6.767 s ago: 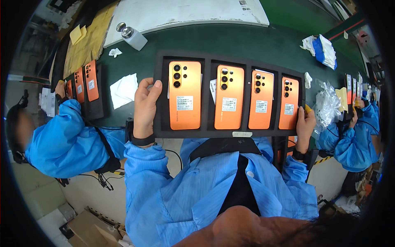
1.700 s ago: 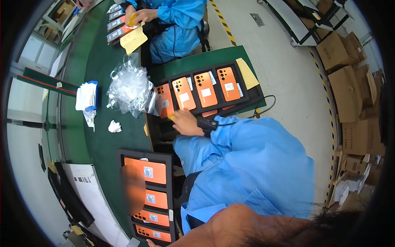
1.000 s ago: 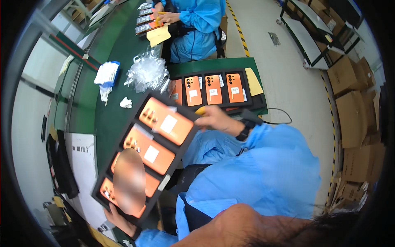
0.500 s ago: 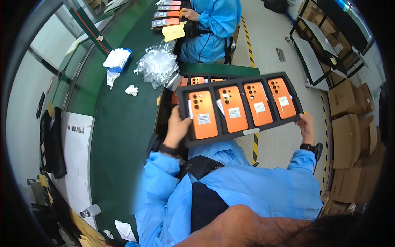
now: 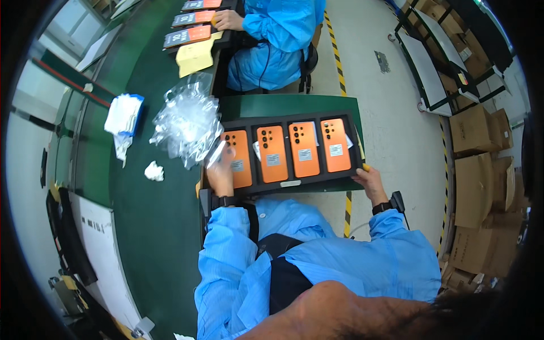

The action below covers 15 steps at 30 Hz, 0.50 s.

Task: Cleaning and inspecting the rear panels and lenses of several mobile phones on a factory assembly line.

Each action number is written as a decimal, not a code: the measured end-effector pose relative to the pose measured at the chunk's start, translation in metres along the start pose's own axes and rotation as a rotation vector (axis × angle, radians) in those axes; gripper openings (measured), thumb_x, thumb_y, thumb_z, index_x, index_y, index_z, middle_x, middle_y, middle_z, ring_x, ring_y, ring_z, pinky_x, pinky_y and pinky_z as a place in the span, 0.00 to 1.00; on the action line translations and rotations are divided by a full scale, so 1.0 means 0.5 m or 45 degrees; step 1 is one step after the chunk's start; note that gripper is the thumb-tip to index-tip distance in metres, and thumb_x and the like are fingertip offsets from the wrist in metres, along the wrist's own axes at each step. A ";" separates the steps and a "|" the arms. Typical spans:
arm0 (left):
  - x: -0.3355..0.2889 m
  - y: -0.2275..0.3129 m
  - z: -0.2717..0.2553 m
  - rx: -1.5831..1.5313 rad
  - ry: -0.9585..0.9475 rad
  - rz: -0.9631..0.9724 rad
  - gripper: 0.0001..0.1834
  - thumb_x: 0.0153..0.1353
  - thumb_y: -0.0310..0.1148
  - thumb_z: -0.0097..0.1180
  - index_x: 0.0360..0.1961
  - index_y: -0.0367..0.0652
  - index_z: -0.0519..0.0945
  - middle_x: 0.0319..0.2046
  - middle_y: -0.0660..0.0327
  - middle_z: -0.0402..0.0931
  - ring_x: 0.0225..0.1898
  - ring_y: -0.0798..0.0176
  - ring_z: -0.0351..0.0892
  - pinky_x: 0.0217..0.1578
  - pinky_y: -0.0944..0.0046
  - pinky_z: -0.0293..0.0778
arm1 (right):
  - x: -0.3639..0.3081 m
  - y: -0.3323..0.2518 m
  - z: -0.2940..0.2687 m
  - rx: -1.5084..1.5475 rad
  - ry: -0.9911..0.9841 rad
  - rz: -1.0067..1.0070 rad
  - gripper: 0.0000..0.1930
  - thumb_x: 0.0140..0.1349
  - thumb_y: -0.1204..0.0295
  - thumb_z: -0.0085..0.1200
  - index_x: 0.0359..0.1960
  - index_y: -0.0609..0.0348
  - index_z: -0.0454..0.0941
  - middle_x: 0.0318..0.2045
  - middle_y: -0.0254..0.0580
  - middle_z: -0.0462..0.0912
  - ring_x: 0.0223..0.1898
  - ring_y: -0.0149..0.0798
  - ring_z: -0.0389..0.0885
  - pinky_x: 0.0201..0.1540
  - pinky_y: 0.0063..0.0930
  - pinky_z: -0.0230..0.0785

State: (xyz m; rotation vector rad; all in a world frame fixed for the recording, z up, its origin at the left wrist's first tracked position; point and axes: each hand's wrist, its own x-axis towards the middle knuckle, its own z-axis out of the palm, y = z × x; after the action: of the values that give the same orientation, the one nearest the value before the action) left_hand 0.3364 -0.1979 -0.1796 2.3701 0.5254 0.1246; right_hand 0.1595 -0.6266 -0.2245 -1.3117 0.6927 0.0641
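Blk tray (image 5: 323, 178) w/ phones (image 5: 304, 149) btwn L hand (image 5: 220, 175) & R hand (image 5: 371, 181).

bright, even light glints off the clear plastic (image 5: 187, 122), while fisheye distortion bends lines near the rim.

Orange phones (image 5: 305, 141), black tray (image 5: 324, 178), striped tape (image 5: 336, 54)

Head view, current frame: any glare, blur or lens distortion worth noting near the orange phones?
Head view: fisheye bowing shows in the striped floor tape, with black rounded corners; bright highlights break up the crumpled clear plastic; the orange phones in the black tray look fairly sharp, though their label print is too small to make out.
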 end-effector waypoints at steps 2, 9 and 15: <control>0.029 -0.028 0.024 -0.174 -0.065 0.029 0.24 0.60 0.52 0.63 0.44 0.41 0.84 0.36 0.51 0.85 0.38 0.45 0.83 0.39 0.52 0.75 | 0.025 0.006 0.017 -0.083 0.060 0.127 0.15 0.63 0.69 0.60 0.49 0.61 0.79 0.40 0.36 0.85 0.39 0.32 0.84 0.43 0.24 0.74; 0.122 -0.201 0.183 0.425 -0.261 -0.256 0.33 0.66 0.56 0.48 0.49 0.31 0.80 0.46 0.37 0.79 0.50 0.37 0.78 0.49 0.47 0.73 | 0.059 -0.048 0.050 -0.525 0.038 0.133 0.23 0.61 0.61 0.65 0.50 0.66 0.77 0.35 0.35 0.81 0.32 0.27 0.80 0.35 0.22 0.75; 0.148 -0.223 0.176 0.361 -0.399 -0.472 0.37 0.68 0.58 0.42 0.50 0.27 0.78 0.52 0.30 0.75 0.57 0.34 0.73 0.55 0.46 0.69 | 0.097 -0.071 0.094 -0.408 0.155 0.289 0.26 0.63 0.54 0.63 0.51 0.65 0.77 0.35 0.35 0.82 0.31 0.27 0.80 0.29 0.21 0.75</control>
State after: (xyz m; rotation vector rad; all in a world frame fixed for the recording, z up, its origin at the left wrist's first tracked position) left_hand 0.3866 -0.1469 -0.3228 2.4474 0.8590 -0.5106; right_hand 0.2334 -0.6109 -0.2142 -1.5465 0.9627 0.2913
